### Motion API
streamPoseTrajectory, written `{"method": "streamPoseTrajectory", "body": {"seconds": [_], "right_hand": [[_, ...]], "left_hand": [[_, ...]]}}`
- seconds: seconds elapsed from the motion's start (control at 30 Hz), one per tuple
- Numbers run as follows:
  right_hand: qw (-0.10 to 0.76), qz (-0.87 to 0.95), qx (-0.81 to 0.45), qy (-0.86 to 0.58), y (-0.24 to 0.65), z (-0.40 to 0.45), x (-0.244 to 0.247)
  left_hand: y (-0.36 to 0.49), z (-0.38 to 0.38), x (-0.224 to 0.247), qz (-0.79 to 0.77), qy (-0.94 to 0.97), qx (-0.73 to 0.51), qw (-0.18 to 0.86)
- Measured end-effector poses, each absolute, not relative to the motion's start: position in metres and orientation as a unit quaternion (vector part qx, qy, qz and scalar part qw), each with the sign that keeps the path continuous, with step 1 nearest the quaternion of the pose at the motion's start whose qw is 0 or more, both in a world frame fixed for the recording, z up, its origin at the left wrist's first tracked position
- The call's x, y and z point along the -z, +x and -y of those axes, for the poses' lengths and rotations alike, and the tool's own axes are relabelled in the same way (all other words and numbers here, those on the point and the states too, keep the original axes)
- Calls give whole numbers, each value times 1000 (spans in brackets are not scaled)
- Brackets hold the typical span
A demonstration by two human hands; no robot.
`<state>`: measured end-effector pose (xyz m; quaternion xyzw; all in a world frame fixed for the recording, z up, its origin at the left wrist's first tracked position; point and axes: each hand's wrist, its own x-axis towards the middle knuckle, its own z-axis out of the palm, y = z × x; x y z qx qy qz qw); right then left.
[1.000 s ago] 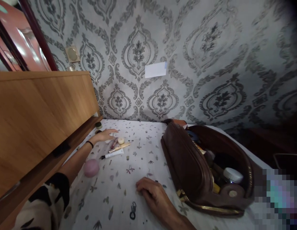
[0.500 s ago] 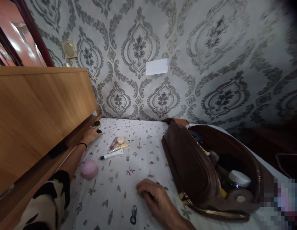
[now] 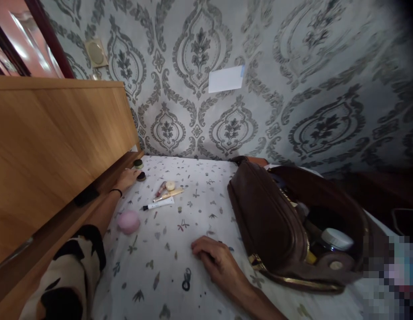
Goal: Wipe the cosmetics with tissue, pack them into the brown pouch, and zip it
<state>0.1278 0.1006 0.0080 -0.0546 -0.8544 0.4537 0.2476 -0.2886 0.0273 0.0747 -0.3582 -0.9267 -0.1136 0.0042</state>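
My left hand (image 3: 126, 178) reaches along the left edge of the patterned sheet, its fingertips at a small dark round jar (image 3: 141, 176). Just behind that stands a dark-lidded green jar (image 3: 138, 164). My right hand (image 3: 214, 257) rests on the sheet with curled fingers, left of an open brown bag (image 3: 266, 222); what its fingers hold, if anything, is hidden. Between the hands lie a white tube (image 3: 161, 203), a gold tube (image 3: 169, 194), a reddish tube (image 3: 161, 189) and a cream round item (image 3: 170, 186). A pink round item (image 3: 129, 222) sits near my left forearm.
A wooden panel (image 3: 66, 133) rises along the left side. The patterned wall (image 3: 199, 120) stands behind the sheet, with a white paper (image 3: 226, 79) on it. Inside the bag is a white-lidded jar (image 3: 337, 239), and a black ring-shaped item (image 3: 186, 280) lies near the front.
The camera view has shifted slightly. The dark jar at my left fingertips now shows more fully on the sheet, and my left fingers have drawn back a little from it. My right hand stays curled.
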Motion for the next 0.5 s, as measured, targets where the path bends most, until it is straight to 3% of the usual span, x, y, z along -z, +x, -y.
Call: {"method": "streamPoseTrajectory", "body": {"seconds": [0.3, 0.43, 0.5], "right_hand": [[258, 856, -446, -50, 128, -99, -7], [256, 858, -442, -52, 128, -100, -5], [259, 858, -441, -53, 127, -99, -4]], "left_hand": [[-205, 48, -103, 858, -488, 157, -21], [-155, 87, -93, 824, -553, 104, -73], [-139, 97, -83, 847, -526, 70, -35]]}}
